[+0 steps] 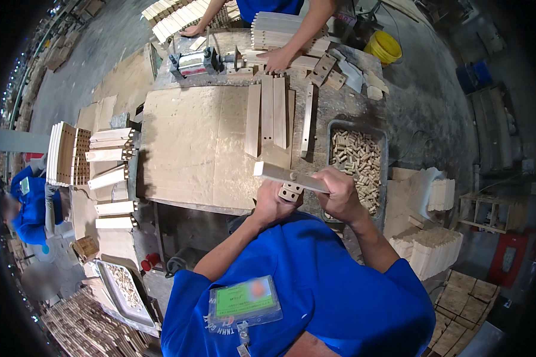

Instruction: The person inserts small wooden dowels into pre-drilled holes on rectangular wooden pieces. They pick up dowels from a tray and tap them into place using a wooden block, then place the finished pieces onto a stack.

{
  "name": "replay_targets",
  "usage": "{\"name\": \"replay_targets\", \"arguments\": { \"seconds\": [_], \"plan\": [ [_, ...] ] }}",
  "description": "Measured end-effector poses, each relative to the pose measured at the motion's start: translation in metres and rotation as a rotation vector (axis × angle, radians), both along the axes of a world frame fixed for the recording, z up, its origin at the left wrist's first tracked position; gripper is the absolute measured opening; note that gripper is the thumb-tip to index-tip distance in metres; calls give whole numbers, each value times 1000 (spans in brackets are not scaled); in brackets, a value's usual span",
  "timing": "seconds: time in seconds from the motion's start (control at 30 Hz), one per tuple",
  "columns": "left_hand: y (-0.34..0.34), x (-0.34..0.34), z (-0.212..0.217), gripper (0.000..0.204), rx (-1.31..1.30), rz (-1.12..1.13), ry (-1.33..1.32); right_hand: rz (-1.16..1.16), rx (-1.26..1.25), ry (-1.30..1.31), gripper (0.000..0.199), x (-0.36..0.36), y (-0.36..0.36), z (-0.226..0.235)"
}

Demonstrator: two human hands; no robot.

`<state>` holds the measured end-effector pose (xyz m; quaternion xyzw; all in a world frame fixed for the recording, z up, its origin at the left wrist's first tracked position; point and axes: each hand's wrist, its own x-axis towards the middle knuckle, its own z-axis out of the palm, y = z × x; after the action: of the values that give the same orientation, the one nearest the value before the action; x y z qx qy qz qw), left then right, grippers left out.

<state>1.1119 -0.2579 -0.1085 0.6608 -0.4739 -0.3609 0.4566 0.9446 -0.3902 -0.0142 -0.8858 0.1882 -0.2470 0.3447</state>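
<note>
My left hand (271, 205) is closed around a pale wooden block (290, 191) whose face with several dark drilled holes shows beside the fingers. In my right hand (341, 193) is the right end of a wooden bar (274, 172), which slants across just above the block. A small rounded peg-like bit (292, 175) shows at the bar's middle; whether it belongs to the block or the bar I cannot tell. Close to my right hand sits a grey tray (384, 160) filled with short wooden dowels (357, 160).
Several wooden slats (268, 116) lie on the cardboard-covered table (190, 143), one slat (307, 122) apart. Across the table, a co-worker's hands (277, 59) touch stacked slats (286, 30) near a metal clamp (193, 62). Slat stacks (68, 154) stand left; a yellow bucket (384, 47) stands far right.
</note>
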Motion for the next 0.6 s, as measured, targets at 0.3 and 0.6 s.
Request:
{"name": "replay_targets", "arguments": {
  "seconds": [0.3,0.6],
  "plan": [
    [2,-2,0,34,-201,122,-109,-59,-36,19,18,10,4,-8],
    [-5,0,13,39,-173,149,-161,-168,167,167,20,10,9,-9]
  ]
}}
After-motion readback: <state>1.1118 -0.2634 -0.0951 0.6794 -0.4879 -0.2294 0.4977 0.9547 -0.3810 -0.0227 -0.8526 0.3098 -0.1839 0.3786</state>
